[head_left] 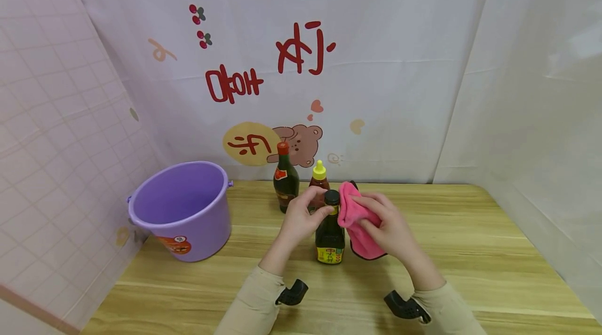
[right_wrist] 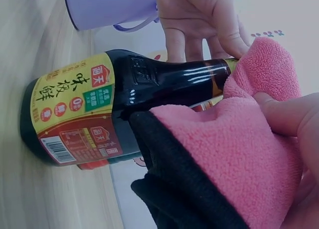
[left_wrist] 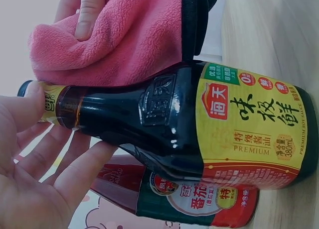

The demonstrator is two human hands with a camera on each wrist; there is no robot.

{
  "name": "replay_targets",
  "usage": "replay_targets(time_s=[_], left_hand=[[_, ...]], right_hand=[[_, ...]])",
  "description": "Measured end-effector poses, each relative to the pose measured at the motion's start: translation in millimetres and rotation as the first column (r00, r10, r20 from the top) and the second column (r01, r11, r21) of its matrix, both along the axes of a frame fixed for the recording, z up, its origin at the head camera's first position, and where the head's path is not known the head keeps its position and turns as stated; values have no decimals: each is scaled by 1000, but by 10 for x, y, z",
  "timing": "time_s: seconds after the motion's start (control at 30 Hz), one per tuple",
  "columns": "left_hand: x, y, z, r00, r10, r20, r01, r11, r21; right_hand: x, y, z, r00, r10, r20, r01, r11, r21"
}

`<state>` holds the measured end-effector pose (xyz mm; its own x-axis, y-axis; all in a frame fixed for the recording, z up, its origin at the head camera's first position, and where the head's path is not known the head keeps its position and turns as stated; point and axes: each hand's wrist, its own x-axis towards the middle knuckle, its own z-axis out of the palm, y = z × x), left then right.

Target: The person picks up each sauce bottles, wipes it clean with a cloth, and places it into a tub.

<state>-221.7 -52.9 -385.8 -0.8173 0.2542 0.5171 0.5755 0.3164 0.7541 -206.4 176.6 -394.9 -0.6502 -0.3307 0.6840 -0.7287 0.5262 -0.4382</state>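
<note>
A dark soy sauce bottle (head_left: 330, 233) with a black cap and yellow label stands upright on the wooden table. My left hand (head_left: 302, 215) pinches its neck between thumb and fingers, just below the cap. In my right hand (head_left: 389, 224) is a folded pink cloth (head_left: 364, 235) with a black edge, held against the right side of the bottle's neck. The right wrist view shows the cloth (right_wrist: 239, 139) hiding the cap and upper neck. Behind the soy sauce stands a ketchup bottle (head_left: 319, 178) with a yellow nozzle, its label (left_wrist: 199, 194) partly visible in the left wrist view.
A purple bucket (head_left: 207, 230) is at the left of the table (head_left: 451, 251). Near the back, a dark green bottle (head_left: 287, 183) with a red cap stands left of the ketchup. A printed white curtain (head_left: 385, 89) hangs behind the table.
</note>
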Motion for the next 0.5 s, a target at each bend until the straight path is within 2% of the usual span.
replay_targets(time_s=[0.2,0.5], left_hand=[[-2,1,-1,1000,8,7,-8,1000,-12],[-17,3,-24,1000,10,18,-10,1000,0]], right_hand=[[11,-42,-17,1000,-8,-10,9,1000,20],[30,-75,-61,997,-11,-71,17,996,82]])
